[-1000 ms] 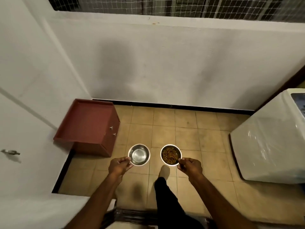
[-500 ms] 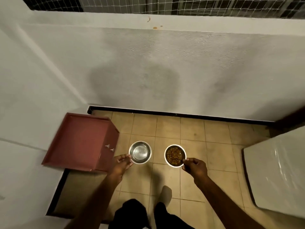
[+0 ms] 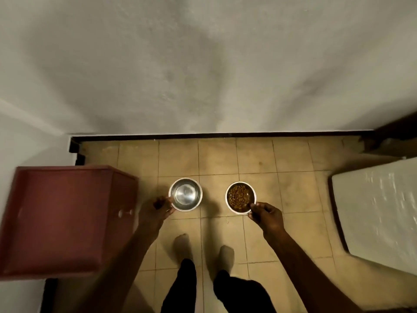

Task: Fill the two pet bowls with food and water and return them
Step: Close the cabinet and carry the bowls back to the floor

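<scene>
Two round steel pet bowls hang low over the tan tiled floor (image 3: 216, 154). The left bowl (image 3: 185, 194) looks shiny inside; water in it is hard to make out. My left hand (image 3: 158, 210) pinches its near-left rim. The right bowl (image 3: 240, 197) is filled with brown kibble. My right hand (image 3: 266, 215) grips its near-right rim. Whether the bowls touch the floor I cannot tell. Both bowls sit level, about a tile apart.
A dark red cabinet (image 3: 65, 220) with a small knob stands close on the left. A white plastic-wrapped appliance (image 3: 381, 213) is at the right. The white wall (image 3: 203, 64) with black skirting closes the far side. My feet (image 3: 203, 251) stand just behind the bowls.
The view has tilted down and closer to the floor. Both bowls have gone lower and spread slightly apart, still held by their rims.
</scene>
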